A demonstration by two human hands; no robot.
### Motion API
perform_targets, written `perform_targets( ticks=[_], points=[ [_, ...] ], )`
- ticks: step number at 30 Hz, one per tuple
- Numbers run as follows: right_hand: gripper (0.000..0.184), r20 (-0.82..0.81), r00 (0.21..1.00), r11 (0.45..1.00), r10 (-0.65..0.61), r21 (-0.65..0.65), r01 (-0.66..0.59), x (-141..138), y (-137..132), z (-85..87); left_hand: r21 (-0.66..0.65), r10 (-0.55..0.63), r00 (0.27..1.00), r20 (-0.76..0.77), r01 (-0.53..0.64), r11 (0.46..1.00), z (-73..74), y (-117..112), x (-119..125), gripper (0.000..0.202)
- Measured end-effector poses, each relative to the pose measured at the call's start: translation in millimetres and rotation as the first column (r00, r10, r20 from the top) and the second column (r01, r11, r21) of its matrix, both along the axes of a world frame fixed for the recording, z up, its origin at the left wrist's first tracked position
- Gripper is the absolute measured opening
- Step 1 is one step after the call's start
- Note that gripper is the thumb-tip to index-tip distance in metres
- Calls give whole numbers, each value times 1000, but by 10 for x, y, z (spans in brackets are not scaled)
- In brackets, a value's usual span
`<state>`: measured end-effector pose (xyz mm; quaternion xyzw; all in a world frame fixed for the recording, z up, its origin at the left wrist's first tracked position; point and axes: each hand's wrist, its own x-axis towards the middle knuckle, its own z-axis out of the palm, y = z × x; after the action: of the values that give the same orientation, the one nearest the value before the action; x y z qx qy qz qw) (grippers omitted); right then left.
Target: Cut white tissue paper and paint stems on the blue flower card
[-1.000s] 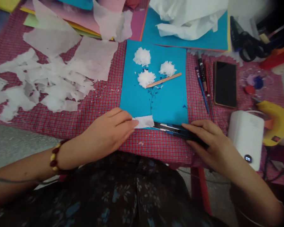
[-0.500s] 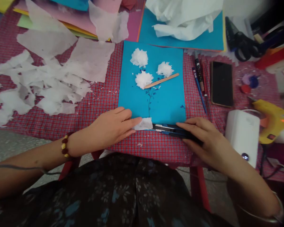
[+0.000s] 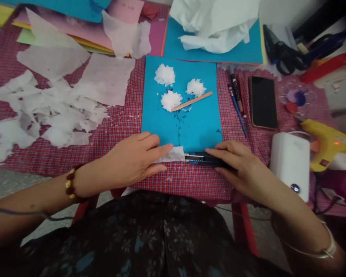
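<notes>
A blue card (image 3: 202, 123) lies on the red checked tablecloth (image 3: 123, 127), with three white tissue flowers (image 3: 170, 100) and a wooden stick (image 3: 192, 101) on it. At its near edge lies a small folded white tissue piece (image 3: 173, 154). My left hand (image 3: 132, 159) presses its fingertips flat on that piece. My right hand (image 3: 239, 167) grips a dark utility knife (image 3: 198, 157), whose blade tip touches the tissue's right end.
Torn white tissue scraps (image 3: 46, 111) cover the left. Coloured paper sheets (image 3: 80, 27) and crumpled tissue (image 3: 216, 23) lie at the back. Pens (image 3: 238, 100), a phone (image 3: 263, 102), scissors (image 3: 285, 54), a white box (image 3: 291, 161) and a yellow glue gun (image 3: 325, 142) sit on the right.
The knife and my right hand have slid left along the card's near edge toward the tissue piece. My left hand stays pressed on the tissue.
</notes>
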<state>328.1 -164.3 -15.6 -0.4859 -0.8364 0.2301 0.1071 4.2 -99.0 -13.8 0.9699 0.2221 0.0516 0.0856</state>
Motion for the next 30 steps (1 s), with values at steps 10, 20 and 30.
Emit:
perform_targets(
  ticks=[10,20,30],
  points=[
    [47,-9,1000,1000,7,4,-7,0,-8,-5,-328,-108,992,63,123,937,18,362,138,39],
    [49,6,999,999,-46,23,45,-27,-343,-3,-141,-144,990,-3,142,980,-179,270,18,60],
    [51,-5,997,994,-77,80,77,21,-469,-53,-163,-132,988,84,145,976,-185,298,-9,58]
  ],
)
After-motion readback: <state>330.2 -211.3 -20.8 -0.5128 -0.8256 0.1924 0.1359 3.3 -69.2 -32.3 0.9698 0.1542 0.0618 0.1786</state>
